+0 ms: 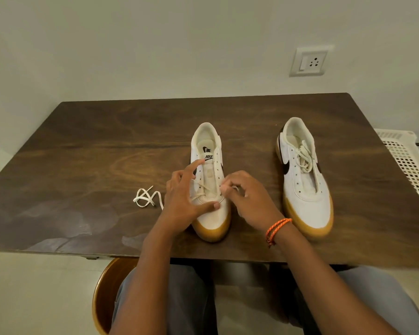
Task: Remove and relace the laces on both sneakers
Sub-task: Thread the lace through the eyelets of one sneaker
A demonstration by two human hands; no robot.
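Observation:
Two white sneakers with gum soles stand on the wooden table [83, 153], toes toward me. The left sneaker [209, 151] has a cream lace [203, 187] through only its lowest eyelets; the lace's loose end [147, 197] lies coiled on the table to the left. My left hand [183, 194] rests on this sneaker's left side and toe, fingers spread, thumb on the toe cap. My right hand [244, 197] pinches the lace at the sneaker's right eyelet row. The right sneaker [302, 175] has no lace through its eyelets; a loose lace [304, 157] is bundled in its opening.
A white perforated plastic basket [406, 160] sits off the table's right edge. A wall socket [308, 61] is on the wall behind. My knees and a round wooden stool [107, 286] are below the table's front edge.

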